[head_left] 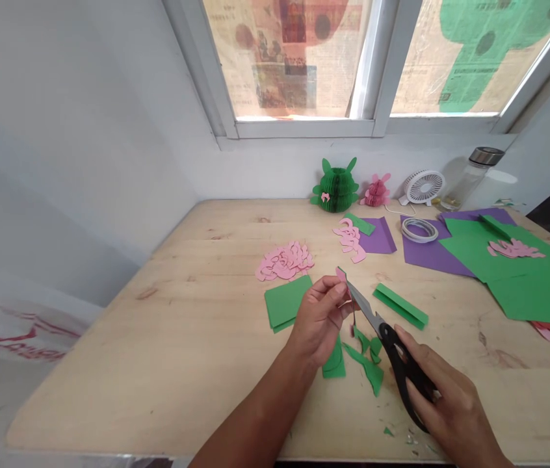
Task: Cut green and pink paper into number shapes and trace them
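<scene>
My left hand (321, 315) pinches a small pink and green paper piece (341, 275) over the middle of the table. In my right hand (450, 396) is a pair of black-handled scissors (392, 351), with the blades reaching to the paper at my left fingertips. A thin dark strip hangs below the blades. Under my hands lie green paper scraps (367, 369) and a cut green piece (334, 361). Folded green paper (287, 302) sits left of my left hand, partly behind it, and a folded green strip (400, 305) lies beyond the scissors.
Pink paper cutouts (285, 261) form a pile on the wooden table (158, 338). Purple sheets (433, 257), a tape roll (419, 229) and green sheets (523, 286) lie rightward. Along the wall stand a green paper figure (337, 188), a pink one (377, 192), a fan (424, 187) and a bottle (470, 179).
</scene>
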Demonstrator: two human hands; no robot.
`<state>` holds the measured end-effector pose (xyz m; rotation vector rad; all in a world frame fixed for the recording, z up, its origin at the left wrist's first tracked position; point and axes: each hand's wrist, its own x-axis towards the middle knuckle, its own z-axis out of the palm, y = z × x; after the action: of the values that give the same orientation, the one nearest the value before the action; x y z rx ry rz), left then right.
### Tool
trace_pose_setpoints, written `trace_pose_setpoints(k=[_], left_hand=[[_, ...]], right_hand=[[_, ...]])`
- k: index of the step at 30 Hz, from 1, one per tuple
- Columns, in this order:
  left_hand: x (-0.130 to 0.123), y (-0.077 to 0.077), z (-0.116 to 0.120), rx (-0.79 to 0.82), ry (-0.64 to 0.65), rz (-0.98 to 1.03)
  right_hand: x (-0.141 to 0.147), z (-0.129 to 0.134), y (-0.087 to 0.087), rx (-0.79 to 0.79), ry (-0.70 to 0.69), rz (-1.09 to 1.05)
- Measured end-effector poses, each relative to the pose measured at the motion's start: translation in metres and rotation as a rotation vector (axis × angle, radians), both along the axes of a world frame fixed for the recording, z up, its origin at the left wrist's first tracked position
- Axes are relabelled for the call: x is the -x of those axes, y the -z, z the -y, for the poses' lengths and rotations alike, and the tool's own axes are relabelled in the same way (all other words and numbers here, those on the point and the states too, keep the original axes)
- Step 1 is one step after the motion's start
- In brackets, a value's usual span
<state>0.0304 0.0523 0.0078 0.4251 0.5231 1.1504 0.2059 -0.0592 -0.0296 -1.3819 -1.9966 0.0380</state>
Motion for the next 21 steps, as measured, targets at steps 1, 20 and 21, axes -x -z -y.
trace_pose_setpoints(k=[1,20,21], left_hand=[[0.0,0.0,0.0,-0.004,0.001,0.009],[0.0,0.0,0.002,0.037,0.012,-0.001],[0.0,0.001,0.002,0.028,0.021,0.015]], right_hand=[[0.0,0.0,0.0,0.0,-0.002,0.0],[0.006,0.004,0.011,0.037,0.035,-0.032],[0.007,0.004,0.012,0.045,0.035,-0.038]])
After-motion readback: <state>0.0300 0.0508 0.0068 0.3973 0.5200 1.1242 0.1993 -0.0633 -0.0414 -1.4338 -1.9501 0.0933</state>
